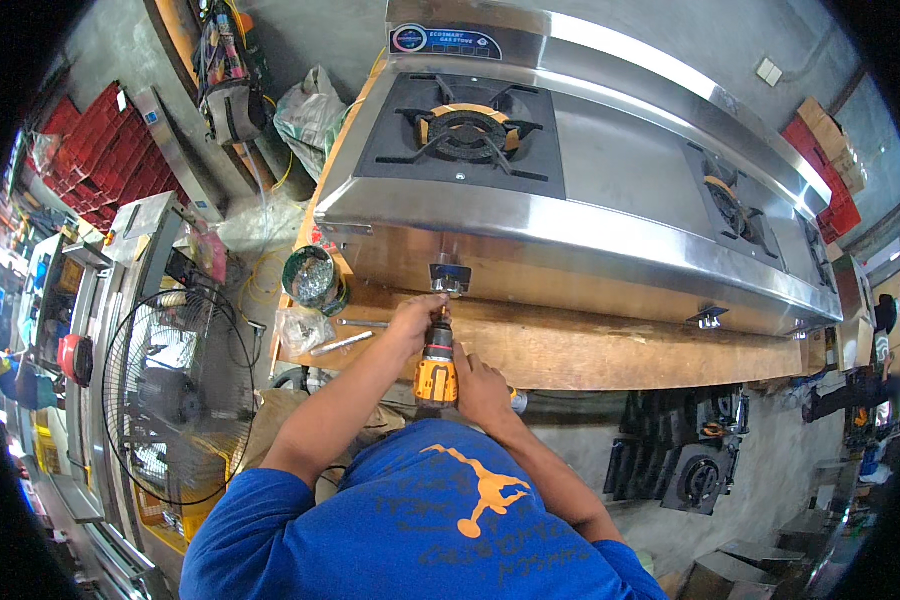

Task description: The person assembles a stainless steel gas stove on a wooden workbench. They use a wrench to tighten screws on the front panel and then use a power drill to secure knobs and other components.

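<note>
A yellow and black cordless drill points away from me at the front of a stainless steel gas stove. My right hand is closed around its grip, which is mostly hidden behind the drill body. Ahead of the chuck, my left hand pinches at the bit's tip, just below a small black fitting on the stove's front panel. What those fingertips hold is too small to make out. A similar black fitting sits farther right along the panel.
The stove stands on a wooden workbench. Left of my hands are a bucket of small parts, a plastic bag and a metal rod. A caged fan stands at left; black burner plates lie lower right.
</note>
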The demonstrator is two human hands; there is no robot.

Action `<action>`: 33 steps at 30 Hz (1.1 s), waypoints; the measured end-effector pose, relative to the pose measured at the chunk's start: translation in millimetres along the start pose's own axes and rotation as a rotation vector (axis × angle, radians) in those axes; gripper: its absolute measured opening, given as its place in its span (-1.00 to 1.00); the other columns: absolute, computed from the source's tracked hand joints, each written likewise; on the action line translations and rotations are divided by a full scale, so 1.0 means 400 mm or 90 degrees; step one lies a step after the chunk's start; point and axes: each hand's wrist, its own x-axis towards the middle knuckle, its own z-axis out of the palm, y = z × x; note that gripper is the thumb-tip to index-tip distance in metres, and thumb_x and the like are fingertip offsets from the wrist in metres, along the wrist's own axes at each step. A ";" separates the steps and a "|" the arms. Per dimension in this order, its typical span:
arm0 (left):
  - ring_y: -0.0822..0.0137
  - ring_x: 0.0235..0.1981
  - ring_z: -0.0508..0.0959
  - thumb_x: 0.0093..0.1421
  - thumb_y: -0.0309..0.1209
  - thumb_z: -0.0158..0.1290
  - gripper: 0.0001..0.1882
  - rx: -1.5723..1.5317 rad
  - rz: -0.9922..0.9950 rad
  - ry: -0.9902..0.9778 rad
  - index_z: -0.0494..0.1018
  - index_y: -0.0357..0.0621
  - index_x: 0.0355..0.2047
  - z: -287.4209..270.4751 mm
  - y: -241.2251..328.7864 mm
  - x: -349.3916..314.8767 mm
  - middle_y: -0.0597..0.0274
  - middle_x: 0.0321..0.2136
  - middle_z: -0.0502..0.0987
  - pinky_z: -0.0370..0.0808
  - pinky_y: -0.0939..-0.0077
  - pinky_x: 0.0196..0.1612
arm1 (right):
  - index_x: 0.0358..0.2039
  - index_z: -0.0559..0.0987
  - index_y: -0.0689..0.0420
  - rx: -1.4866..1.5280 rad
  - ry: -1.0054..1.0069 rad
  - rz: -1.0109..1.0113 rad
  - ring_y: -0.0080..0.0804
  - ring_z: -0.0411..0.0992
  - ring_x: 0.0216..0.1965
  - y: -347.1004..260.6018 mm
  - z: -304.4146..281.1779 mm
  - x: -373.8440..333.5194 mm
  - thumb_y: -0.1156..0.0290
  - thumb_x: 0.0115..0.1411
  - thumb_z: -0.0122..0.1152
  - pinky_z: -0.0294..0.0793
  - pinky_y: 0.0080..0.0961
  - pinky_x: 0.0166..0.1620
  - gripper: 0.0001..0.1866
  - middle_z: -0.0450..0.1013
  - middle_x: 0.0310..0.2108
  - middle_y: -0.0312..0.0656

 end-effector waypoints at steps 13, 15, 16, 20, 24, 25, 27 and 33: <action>0.22 -0.22 0.55 0.28 0.02 0.11 -0.53 0.058 -0.032 -0.087 0.48 -0.11 -0.05 -0.038 0.050 0.063 0.14 -0.18 0.59 0.46 0.25 -0.09 | 0.33 0.17 0.24 0.048 -0.009 0.020 0.05 0.55 -0.29 -0.002 -0.004 0.008 0.49 0.05 0.15 0.54 -0.08 -0.22 -0.21 0.49 -0.26 0.05; 0.22 -0.21 0.56 0.27 0.02 0.14 -0.55 0.075 -0.065 -0.054 0.50 -0.06 -0.05 -0.033 0.050 0.066 0.14 -0.17 0.62 0.40 0.24 -0.05 | 0.34 0.15 0.23 0.055 -0.016 0.021 0.06 0.54 -0.30 -0.004 -0.003 0.009 0.50 0.05 0.15 0.53 -0.08 -0.23 -0.20 0.50 -0.26 0.06; 0.22 -0.21 0.56 0.26 0.01 0.15 -0.55 0.073 -0.045 -0.063 0.50 -0.08 -0.05 -0.030 0.049 0.066 0.14 -0.18 0.62 0.41 0.24 -0.06 | 0.35 0.15 0.23 0.051 -0.010 0.024 0.06 0.54 -0.30 -0.004 -0.001 0.009 0.50 0.05 0.14 0.53 -0.07 -0.24 -0.20 0.50 -0.26 0.06; 0.22 -0.20 0.58 0.25 -0.04 0.18 -0.56 0.053 -0.012 -0.069 0.50 -0.15 -0.08 -0.024 0.047 0.066 0.13 -0.22 0.63 0.46 0.25 -0.09 | 0.35 0.14 0.22 0.064 0.001 0.035 0.07 0.54 -0.31 -0.001 0.008 0.010 0.50 0.06 0.13 0.52 -0.05 -0.25 -0.20 0.50 -0.28 0.04; 0.23 -0.24 0.58 0.27 -0.09 0.17 -0.59 0.073 -0.030 -0.055 0.50 -0.18 -0.10 -0.023 0.050 0.080 0.13 -0.23 0.62 0.49 0.27 -0.12 | 0.36 0.15 0.20 0.077 0.023 0.032 0.07 0.54 -0.33 0.002 0.014 0.014 0.50 0.06 0.14 0.52 -0.05 -0.26 -0.20 0.50 -0.30 0.02; 0.24 -0.25 0.58 0.29 -0.07 0.14 -0.58 0.076 -0.033 -0.055 0.49 -0.17 -0.09 -0.023 0.051 0.086 0.14 -0.24 0.62 0.51 0.28 -0.13 | 0.36 0.15 0.20 0.075 0.023 0.033 0.06 0.54 -0.33 0.003 0.014 0.016 0.49 0.06 0.14 0.53 -0.06 -0.26 -0.20 0.49 -0.31 0.02; 0.26 -0.27 0.58 0.32 -0.03 0.09 -0.57 0.082 -0.051 -0.040 0.48 -0.15 -0.08 -0.027 0.053 0.095 0.14 -0.24 0.62 0.53 0.30 -0.15 | 0.36 0.16 0.18 0.081 0.018 0.023 0.04 0.55 -0.33 0.005 0.013 0.019 0.47 0.07 0.14 0.53 -0.08 -0.26 -0.21 0.49 -0.32 0.01; 0.28 -0.27 0.58 0.33 0.00 0.07 -0.55 0.088 -0.023 -0.059 0.49 -0.15 -0.08 -0.054 0.040 0.086 0.14 -0.25 0.61 0.52 0.31 -0.15 | 0.37 0.17 0.14 -0.016 0.030 -0.014 -0.05 0.57 -0.34 0.003 0.009 0.011 0.39 0.12 0.12 0.56 -0.10 -0.25 -0.23 0.49 -0.27 -0.06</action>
